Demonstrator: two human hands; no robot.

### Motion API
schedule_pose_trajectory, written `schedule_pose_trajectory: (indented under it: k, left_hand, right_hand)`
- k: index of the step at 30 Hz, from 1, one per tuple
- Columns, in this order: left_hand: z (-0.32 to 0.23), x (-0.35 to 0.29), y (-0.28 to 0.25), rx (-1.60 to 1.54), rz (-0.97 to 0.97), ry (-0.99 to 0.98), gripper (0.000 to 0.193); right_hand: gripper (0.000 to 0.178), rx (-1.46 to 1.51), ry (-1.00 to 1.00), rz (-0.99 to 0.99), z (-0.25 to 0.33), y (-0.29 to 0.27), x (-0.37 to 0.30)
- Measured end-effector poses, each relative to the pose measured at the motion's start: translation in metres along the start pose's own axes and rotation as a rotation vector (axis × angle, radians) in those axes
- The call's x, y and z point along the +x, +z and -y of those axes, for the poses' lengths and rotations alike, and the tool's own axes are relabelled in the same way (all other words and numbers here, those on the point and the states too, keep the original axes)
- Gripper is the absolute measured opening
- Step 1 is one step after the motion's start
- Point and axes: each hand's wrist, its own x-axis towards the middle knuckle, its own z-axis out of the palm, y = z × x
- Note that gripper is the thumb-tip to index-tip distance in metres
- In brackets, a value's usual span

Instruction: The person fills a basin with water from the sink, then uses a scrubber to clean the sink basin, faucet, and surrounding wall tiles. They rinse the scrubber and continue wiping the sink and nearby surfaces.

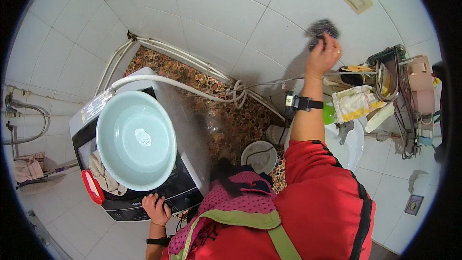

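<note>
On the upper right, my right hand [324, 57] is raised to the white tiled wall [231, 14], its fingers closed on a dark grey scouring pad [321, 30] that looks like steel wool. Motion smears the pad, and its shadow falls on the tiles beside it. My left hand [157, 209] lies with fingers apart on the front edge of a top-loading washing machine [192, 175]. Just beyond those fingers, a pale blue basin [136, 178] with water in it sits on top of the machine. A beige cloth [108, 179] and a red-rimmed oval object [93, 187] are beside the basin.
A grey hose [178, 85] runs from the machine along the wall. On the right are a white washbasin [353, 147], a hanging yellow-and-white cloth [358, 103] and a metal rack [402, 101]. A white bucket [260, 147] stands on the pebble-patterned floor [192, 74].
</note>
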Motion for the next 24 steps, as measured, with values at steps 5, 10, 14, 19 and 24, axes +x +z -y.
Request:
schedule_pose_trajectory:
  k: [5, 10, 14, 19, 24]
  left_hand:
    - [0.0, 0.001, -0.002, -0.035, 0.013, -0.024, 0.026]
    - [0.004, -0.003, 0.001, 0.008, 0.03, 0.011, 0.024]
    - [0.007, -0.006, 0.002, 0.005, 0.012, 0.027, 0.024]
    - [0.008, -0.005, 0.004, -0.003, -0.004, 0.033, 0.024]
    - [0.009, -0.004, 0.003, -0.007, -0.018, 0.052, 0.028]
  right_hand:
    - [0.022, -0.055, -0.44, 0.373, 0.002, 0.0, -0.016]
    - [0.024, -0.093, -0.263, 0.171, 0.002, -0.003, -0.003]
    - [0.023, -0.116, -0.361, 0.041, -0.001, -0.005, 0.014]
    - [0.022, 0.002, -0.44, 0.27, -0.004, -0.004, 0.0]
    - [0.02, -0.14, -0.236, 0.143, -0.005, -0.007, 0.001]
